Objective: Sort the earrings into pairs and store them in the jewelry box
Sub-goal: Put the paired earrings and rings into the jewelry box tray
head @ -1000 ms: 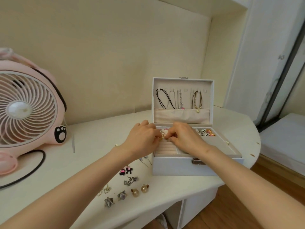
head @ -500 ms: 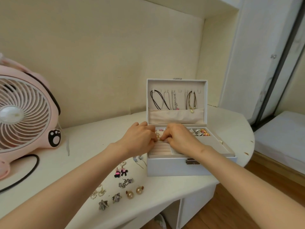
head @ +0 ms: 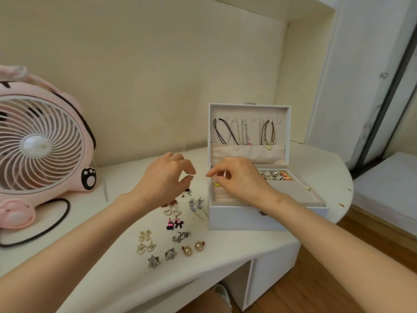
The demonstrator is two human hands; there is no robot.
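Note:
The white jewelry box (head: pixel 239 219) stands open on the white table (head: pixel 237 249), necklaces hanging in its upright lid (head: pixel 249 112). My right hand (head: pixel 239 180) hovers over the box's left ribbed compartment, its fingertips pinching a small yellow earring (head: pixel 216 184). My left hand (head: pixel 165 177) floats just left of the box with loosely curled fingers and holds nothing. Paired earrings lie on the table below it: pearl hearts (head: pixel 172 211), black-and-pink bows (head: pixel 174 224), gold pearl studs (head: pixel 193 247), grey stars (head: pixel 161 257) and several others. Some pairs are partly hidden under my left hand.
A pink desk fan (head: pixel 40 143) stands at the left with its black cable (head: pixel 45 231) looping over the table. Rings (head: pixel 275 175) fill the box's back right compartment. The table's rounded edge drops to a wooden floor (head: pixel 320 279) at the right, beside a white mattress (head: pixel 388 188).
My left hand has let go and pulled back to the left, off the box. My right hand stays over the left compartment. The earrings under my left forearm have come into view.

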